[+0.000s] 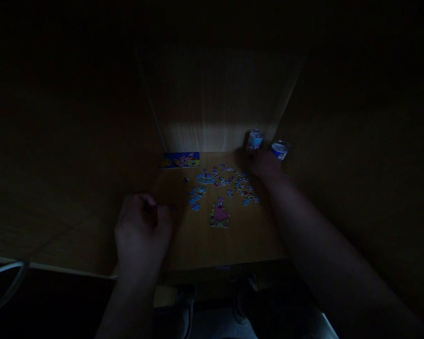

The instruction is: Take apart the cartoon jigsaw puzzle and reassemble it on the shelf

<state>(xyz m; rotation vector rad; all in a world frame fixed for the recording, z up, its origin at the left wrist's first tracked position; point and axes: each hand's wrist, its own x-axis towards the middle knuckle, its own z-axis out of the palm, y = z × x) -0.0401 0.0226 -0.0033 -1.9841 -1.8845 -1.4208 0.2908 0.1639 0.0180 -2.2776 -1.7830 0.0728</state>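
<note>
In dim light, my left hand (141, 223) is over the left side of the wooden surface, its fingers curled in and the thumb alongside; whatever it may hold is hidden. My right hand (265, 164) reaches to the back right, just in front of a clear jar with a picture label (255, 141). Its fingertips are lost in shadow. Between the hands lie loose jigsaw pieces (222, 180) in an uneven arc. Nearer to me sits a joined part of a jigsaw puzzle (219, 214) showing a pink cartoon figure.
A second clear jar with a blue label (280, 149) stands right of the first. A blue cartoon picture strip (182, 160) lies at the back left. Wooden panels (212, 103) enclose the back and sides. A pale cable (10, 282) hangs at the lower left.
</note>
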